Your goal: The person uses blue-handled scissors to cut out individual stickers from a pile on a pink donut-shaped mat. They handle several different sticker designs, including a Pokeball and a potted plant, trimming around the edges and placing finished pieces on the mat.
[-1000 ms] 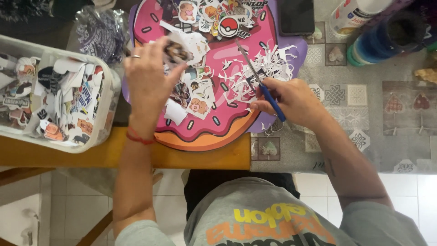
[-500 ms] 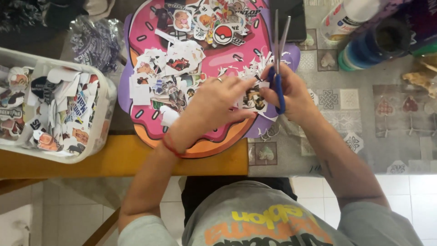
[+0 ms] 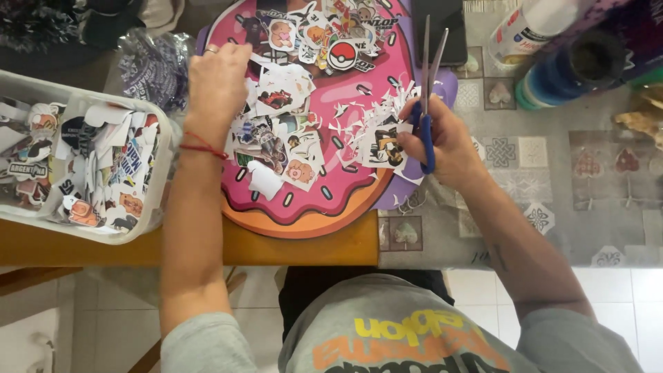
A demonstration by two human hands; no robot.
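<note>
Head view, looking straight down: a pair of blue-handled scissors [image 3: 428, 90] is held in the right hand [image 3: 442, 141], with the fingers [image 3: 414, 146] threaded through and closed around the handle loops and the blades parted slightly, pointing away from the body. A cut-out sticker [image 3: 382, 146] showing a dark figure on white paper is seen just beside that hand, at its fingertips; whether it is pinched or merely lying there cannot be told. The left hand [image 3: 217, 86] is laid palm down on the heap of cut-out stickers [image 3: 280, 131], its fingers loosely together and curved, with a ring on one finger and a red string bracelet [image 3: 204, 147] at the wrist. The stickers and a scatter of white paper trimmings [image 3: 359, 121] are spread over a pink doughnut-shaped board [image 3: 311, 207], which rests on the tabletop [image 3: 552, 207], partly on a patterned grey cloth and partly on bare yellow wood. To the left, a clear plastic tub [image 3: 162, 200] filled with more cut-out stickers is set just beside the board. A dark phone [image 3: 452, 31] is placed at the far edge of the board, and bottles [image 3: 580, 62] are grouped at the far right.
</note>
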